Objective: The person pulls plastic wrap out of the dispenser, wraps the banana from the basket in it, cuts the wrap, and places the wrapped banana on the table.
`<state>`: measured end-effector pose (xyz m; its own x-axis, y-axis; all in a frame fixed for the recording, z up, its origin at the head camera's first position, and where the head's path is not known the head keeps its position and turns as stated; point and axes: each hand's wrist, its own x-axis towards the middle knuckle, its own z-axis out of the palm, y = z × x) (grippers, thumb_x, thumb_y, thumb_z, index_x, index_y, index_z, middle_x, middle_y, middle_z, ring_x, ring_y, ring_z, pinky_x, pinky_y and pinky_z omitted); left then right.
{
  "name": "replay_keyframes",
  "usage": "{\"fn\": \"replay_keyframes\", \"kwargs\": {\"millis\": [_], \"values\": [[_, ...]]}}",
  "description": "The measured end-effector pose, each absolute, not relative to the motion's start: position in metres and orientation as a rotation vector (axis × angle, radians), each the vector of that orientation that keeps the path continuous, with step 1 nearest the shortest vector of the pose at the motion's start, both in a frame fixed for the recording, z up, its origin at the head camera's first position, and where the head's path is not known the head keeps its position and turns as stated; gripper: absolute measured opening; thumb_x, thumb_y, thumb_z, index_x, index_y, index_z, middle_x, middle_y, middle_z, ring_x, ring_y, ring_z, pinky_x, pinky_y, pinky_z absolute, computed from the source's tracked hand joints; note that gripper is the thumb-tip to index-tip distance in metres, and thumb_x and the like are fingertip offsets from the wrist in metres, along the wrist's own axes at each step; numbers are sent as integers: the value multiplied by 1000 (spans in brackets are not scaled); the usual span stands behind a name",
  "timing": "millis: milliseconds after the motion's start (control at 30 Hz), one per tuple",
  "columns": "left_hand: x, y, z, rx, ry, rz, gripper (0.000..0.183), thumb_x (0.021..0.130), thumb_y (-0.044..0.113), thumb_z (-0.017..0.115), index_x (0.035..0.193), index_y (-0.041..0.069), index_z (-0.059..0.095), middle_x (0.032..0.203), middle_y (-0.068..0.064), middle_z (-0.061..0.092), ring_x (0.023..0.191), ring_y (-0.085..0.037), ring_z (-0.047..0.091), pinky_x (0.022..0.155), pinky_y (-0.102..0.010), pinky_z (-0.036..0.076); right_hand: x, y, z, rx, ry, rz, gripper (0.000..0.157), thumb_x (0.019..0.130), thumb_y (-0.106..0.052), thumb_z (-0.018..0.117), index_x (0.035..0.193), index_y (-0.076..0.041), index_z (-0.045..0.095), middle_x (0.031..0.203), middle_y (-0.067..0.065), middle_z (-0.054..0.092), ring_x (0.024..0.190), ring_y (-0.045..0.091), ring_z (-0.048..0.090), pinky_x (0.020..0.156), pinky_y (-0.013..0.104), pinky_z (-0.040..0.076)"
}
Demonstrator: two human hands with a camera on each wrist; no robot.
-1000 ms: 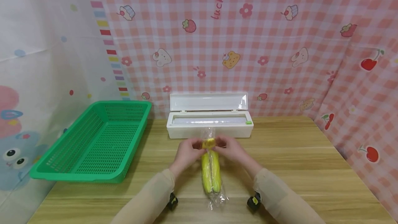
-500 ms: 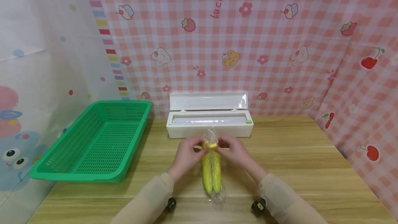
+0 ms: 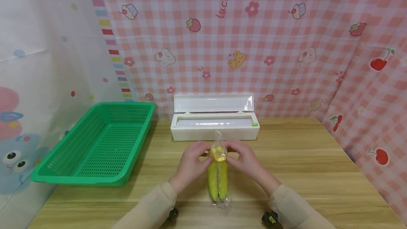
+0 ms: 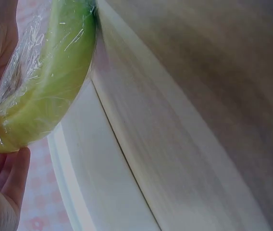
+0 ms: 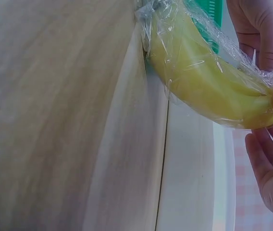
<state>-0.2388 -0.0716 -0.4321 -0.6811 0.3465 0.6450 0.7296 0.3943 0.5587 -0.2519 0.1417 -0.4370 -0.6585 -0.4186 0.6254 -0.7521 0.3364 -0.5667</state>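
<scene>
Two yellow bananas point(image 3: 218, 183), joined at the top and wrapped in clear cling film point(image 3: 219, 138), lie between my hands in the head view. Thumb and fingers of my left hand point(image 3: 193, 160) pinch the stem end from the left. From the right, my right hand point(image 3: 243, 158) grips the same end. In the left wrist view the film clings tightly along the curved banana point(image 4: 55, 91). Loose, crumpled film point(image 5: 148, 19) sticks out past the far tip in the right wrist view. A film tail rises above the stems.
Behind the hands stands a white cling film dispenser box point(image 3: 214, 134) with its lid point(image 3: 213, 103) raised and a green slider point(image 3: 254, 124) at its right end. A green basket point(image 3: 135, 151) stands at the left on the wooden table point(image 3: 318, 172).
Both hands have shifted slightly toward me and apart at the wrists, with the stem end of the bananas tilted up more. The dispenser and basket have stayed put.
</scene>
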Motion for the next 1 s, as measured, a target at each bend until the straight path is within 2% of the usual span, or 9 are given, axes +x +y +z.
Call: {"fn": "replay_keyframes", "kwargs": {"millis": [233,400,700,1000], "values": [[-235,-74,-433,-1011,-2099,-978,37,74,0,83,108,1,69,103,-9,69,90,-21,66,80,-23,56,-246,143,-435,1105,-2153,1203,41,75,7,80,114,-2,67,107,11,71,95,24,67,82,39,58],[-229,-75,-433,-1042,-2039,-891,36,73,1,83,106,1,70,103,-9,68,93,-19,65,86,-23,54,-241,144,-433,1176,-2058,1136,44,69,9,82,109,1,67,105,15,70,93,30,67,82,36,58],[-221,-77,-431,-1092,-1972,-809,38,70,1,83,106,2,69,105,-8,68,97,-20,65,92,-26,52,-232,149,-431,1213,-2058,1102,40,72,2,82,108,-7,68,111,7,71,102,24,66,92,32,53],[-214,-85,-426,-1179,-1964,-844,46,71,2,83,114,3,67,112,-8,67,103,-21,64,96,-30,51,-228,148,-429,1279,-1999,1076,35,77,-4,79,110,-6,67,111,9,70,104,25,64,95,30,51]]}}
